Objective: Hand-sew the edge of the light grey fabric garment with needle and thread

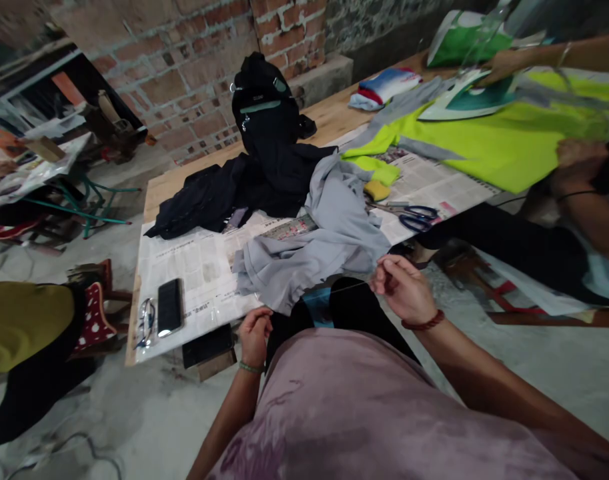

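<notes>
A thin thread (345, 288) stretches leftward from my right hand (403, 285), whose fingertips pinch it beside the table's front edge. My left hand (254, 337) is closed in a pinch just below the same edge, and what its fingers hold is too small to make out. Between and beyond my hands lies a crumpled grey garment (304, 257), partly hanging over the edge toward my lap. It rests on newspaper (194, 267) under clear plastic. Scissors with dark blue handles (417, 217) lie to the right of the garment.
A phone (170, 307) and glasses (147, 321) lie at the table's left corner. Dark clothing (209, 193) and a black backpack (267, 100) sit farther back. At right, a co-worker's hand (501, 67) holds an iron (469, 100) on a yellow-green garment (494, 143).
</notes>
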The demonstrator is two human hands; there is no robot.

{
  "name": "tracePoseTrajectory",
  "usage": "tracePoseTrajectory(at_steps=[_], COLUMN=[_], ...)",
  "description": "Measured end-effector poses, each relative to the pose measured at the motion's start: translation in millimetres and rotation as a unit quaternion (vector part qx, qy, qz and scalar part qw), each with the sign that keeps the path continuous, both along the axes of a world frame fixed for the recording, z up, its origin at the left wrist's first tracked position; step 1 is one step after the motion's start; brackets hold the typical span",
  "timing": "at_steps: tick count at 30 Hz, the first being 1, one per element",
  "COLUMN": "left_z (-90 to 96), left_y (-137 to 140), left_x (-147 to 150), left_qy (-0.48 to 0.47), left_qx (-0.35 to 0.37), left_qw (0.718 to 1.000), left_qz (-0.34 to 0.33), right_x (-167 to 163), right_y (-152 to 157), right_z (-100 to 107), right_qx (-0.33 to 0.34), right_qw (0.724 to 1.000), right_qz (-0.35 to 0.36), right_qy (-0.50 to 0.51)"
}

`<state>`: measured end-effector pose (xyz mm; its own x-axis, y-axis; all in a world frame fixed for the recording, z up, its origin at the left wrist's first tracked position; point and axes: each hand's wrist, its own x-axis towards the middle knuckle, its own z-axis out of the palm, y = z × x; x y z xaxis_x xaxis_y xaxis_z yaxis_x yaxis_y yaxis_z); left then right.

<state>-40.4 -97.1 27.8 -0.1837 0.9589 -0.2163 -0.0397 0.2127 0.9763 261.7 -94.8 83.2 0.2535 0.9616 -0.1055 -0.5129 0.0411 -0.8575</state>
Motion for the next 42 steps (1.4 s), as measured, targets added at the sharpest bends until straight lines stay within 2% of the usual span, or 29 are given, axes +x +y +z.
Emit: tracePoseTrajectory(at_steps=[4, 8, 10, 12, 14, 17, 20, 23, 26, 28, 30, 31, 32, 33, 34, 36, 38, 40, 42], left_z=[12.9, 30.6, 36.5, 38.4, 36.3, 30.0, 27.4, 30.0, 32.3, 32.1, 31.1, 30.6, 30.3, 30.2, 30.4, 31.7, 33.7, 35.6, 36.8], left_y=[-14.1, -11.2, -5.9, -0.4, 3.5, 5.3, 3.7, -0.1, -4.3, -6.2, -7.5, -8.0, -8.7, -9.5, -10.6, -13.9, -18.2, -22.4, -25.1], left_x=[7.7, 23.8, 32.6, 42.6, 52.8, 61.2, 55.9, 44.6, 38.1, 37.1, 37.0, 36.9, 36.8, 36.5, 36.1, 34.9, 33.5, 31.6, 29.6], left_qy=[-0.034, -0.094, -0.190, -0.295, -0.369, -0.427, -0.444, -0.416, -0.377, -0.353, -0.328, -0.316, -0.307, -0.301, -0.297, -0.293, -0.288, -0.280, -0.271], left_qx=[-0.162, -0.236, -0.291, -0.349, -0.379, -0.377, -0.335, -0.281, -0.261, -0.246, -0.230, -0.225, -0.222, -0.221, -0.222, -0.224, -0.219, -0.209, -0.199], left_qw=[0.977, 0.954, 0.920, 0.866, 0.831, 0.820, 0.831, 0.864, 0.888, 0.902, 0.916, 0.922, 0.925, 0.928, 0.929, 0.929, 0.932, 0.936, 0.940], left_qz=[-0.131, -0.157, -0.182, -0.203, -0.176, -0.058, 0.024, 0.041, 0.034, 0.021, 0.008, 0.005, 0.004, 0.006, 0.010, 0.018, 0.030, 0.041, 0.046], right_x=[-11.5, -29.4, -38.5, -46.3, -51.8, -54.6, -53.0, -49.9, -36.1, -11.8, 26.6, 49.3, 72.5, 94.9, 115.0, 144.8, 160.5, 166.8, 169.9], right_y=[-17.7, -40.2, -48.9, -53.5, -54.5, -51.9, -48.8, -45.3, -33.8, -15.4, 13.1, 30.3, 48.4, 66.5, 83.7, 111.7, 128.4, 134.3, 133.1], right_z=[-2.1, 2.3, 9.8, 18.7, 25.3, 23.5, 5.4, -22.2, -48.7, -61.3, -68.4, -69.9, -70.4, -70.1, -69.5, -68.9, -70.7, -74.5, -77.9], right_qx=[-0.010, -0.012, 0.015, 0.051, 0.066, 0.041, -0.015, -0.089, -0.158, -0.157, -0.125, -0.117, -0.113, -0.105, -0.100, -0.108, -0.142, -0.182, -0.208], right_qw=[0.997, 0.985, 0.973, 0.951, 0.925, 0.905, 0.927, 0.947, 0.955, 0.966, 0.964, 0.944, 0.908, 0.861, 0.814, 0.732, 0.668, 0.619, 0.588], right_qz=[0.080, 0.171, 0.229, 0.300, 0.370, 0.421, 0.370, 0.298, 0.231, 0.162, 0.054, -0.022, -0.099, -0.155, -0.175, -0.157, -0.102, -0.053, -0.020], right_qy=[0.001, 0.000, -0.024, -0.054, -0.058, -0.043, -0.054, -0.082, -0.098, -0.130, -0.230, -0.308, -0.391, -0.474, -0.545, -0.654, -0.724, -0.762, -0.781])
